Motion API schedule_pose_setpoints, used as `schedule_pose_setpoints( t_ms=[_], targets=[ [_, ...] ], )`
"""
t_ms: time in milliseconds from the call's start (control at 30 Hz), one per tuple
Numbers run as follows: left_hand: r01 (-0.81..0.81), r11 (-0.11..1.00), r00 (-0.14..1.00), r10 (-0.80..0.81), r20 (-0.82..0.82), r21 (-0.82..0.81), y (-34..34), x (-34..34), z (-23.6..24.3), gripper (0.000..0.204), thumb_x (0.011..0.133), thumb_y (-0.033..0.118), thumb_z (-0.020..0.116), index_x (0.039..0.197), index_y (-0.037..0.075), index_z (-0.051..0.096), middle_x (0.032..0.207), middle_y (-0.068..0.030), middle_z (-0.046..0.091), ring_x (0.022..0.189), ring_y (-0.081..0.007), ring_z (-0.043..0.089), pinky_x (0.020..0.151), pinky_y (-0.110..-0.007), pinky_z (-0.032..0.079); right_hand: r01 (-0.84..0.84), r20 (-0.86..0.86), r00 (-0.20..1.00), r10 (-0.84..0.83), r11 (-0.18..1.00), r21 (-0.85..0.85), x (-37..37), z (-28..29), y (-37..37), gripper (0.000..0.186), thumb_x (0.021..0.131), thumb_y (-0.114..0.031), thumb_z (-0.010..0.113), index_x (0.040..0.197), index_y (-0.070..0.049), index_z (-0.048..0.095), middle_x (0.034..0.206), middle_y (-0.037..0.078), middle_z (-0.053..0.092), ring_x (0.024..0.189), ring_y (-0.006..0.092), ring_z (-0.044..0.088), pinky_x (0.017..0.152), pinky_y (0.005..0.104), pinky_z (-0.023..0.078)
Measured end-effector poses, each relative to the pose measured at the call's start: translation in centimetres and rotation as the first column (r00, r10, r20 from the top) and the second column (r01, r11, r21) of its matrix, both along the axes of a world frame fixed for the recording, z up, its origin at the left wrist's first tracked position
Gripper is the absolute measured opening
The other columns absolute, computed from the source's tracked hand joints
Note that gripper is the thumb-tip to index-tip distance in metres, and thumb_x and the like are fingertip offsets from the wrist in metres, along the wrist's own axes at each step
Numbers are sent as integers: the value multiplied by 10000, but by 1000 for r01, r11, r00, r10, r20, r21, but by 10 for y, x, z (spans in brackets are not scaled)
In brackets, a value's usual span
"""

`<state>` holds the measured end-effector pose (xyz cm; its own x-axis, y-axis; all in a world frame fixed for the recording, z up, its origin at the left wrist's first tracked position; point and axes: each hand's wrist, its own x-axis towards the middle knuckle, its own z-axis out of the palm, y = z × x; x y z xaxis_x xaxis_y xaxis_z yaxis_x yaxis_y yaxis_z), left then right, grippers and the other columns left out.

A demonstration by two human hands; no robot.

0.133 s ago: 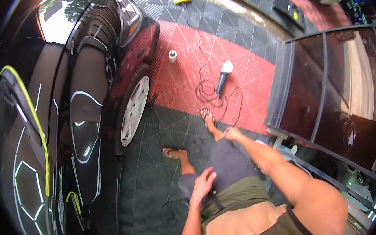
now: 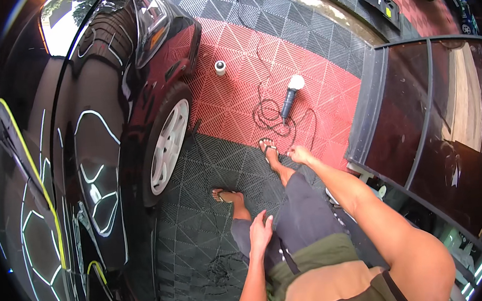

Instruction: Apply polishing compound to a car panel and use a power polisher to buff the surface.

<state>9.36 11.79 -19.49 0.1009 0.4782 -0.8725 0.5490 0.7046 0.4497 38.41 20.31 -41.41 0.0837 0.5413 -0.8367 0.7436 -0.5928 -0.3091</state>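
A glossy black car [image 2: 83, 163] with a silver spoked wheel [image 2: 167, 148] fills the left. The left hand [image 2: 260, 232] hangs empty by dark shorts [image 2: 303, 216], fingers loosely spread. The right hand [image 2: 300, 155], fingers curled together and empty, hovers over ribbed red floor tiles [image 2: 303, 83], nearest the corded polisher [image 2: 290, 98] with its round pale pad lying beyond.
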Motion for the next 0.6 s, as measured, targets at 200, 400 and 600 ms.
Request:
schedule_pose_setpoints(
  t_ms=[200, 400, 600],
  targets=[
    [279, 931, 901, -169, -401, 235, -1, -26, -100, 627, 873, 356, 699, 1355, -8, 530, 1424, -309, 440, 1317, -475, 409, 1115, -505, 342, 9, -75, 997, 10, 968, 251, 1, -101, 172, 619, 894, -310, 677, 1349, 38, 443, 915, 208, 694, 855, 334, 695, 799, 451, 537],
    [134, 991, 864, -122, -489, -10, 43, -15, -169, 787, 789, 469, 761, 1405, 70, 477, 1372, -246, 444, 1222, -439, 497, 1012, -488, 463, 122, -177, 984, -36, 856, 503, -66, -233, 326, 1023, 783, -384, 792, 1534, -27, 197, 1452, 333, 395, 1356, 458, 407, 1116, 503, 376],
    [75, 970, 917, 24, -399, 231, 84, -35, -173, 722, 716, 339, 824, 1335, 89, 548, 1326, -195, 517, 1211, -390, 531, 1019, -464, 455, 242, -193, 969, -151, 706, 666, -104, -365, 442, 1208, 640, -325, 907, 1568, -121, 161, 1462, 291, 411, 1363, 422, 425, 1127, 482, 385]
  ],
)
